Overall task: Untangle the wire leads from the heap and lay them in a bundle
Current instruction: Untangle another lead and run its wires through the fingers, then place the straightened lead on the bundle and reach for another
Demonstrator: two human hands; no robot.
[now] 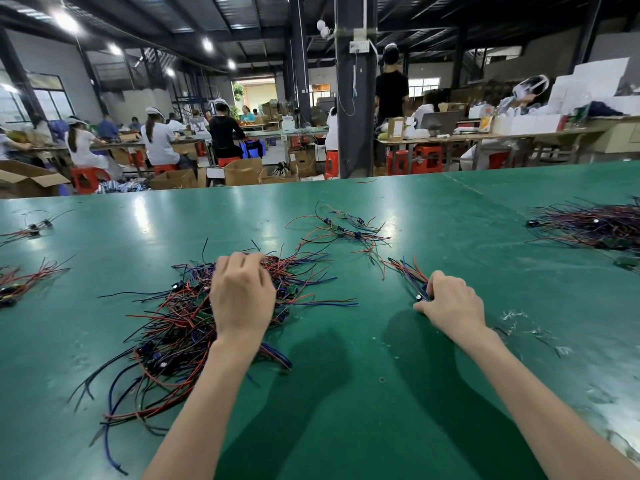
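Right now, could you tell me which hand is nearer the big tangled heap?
Left. The left hand is on the heap, gripping it; the right hand holds a small bundle apart.

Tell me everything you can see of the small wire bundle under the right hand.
The small bundle is a slim sheaf of red, blue and black insulated leads lying roughly parallel on the green table, fanning slightly at the far end. Its near end carries small dark components, where the right hand pinches it with curled fingers. It lies apart from the big heap, to its right.
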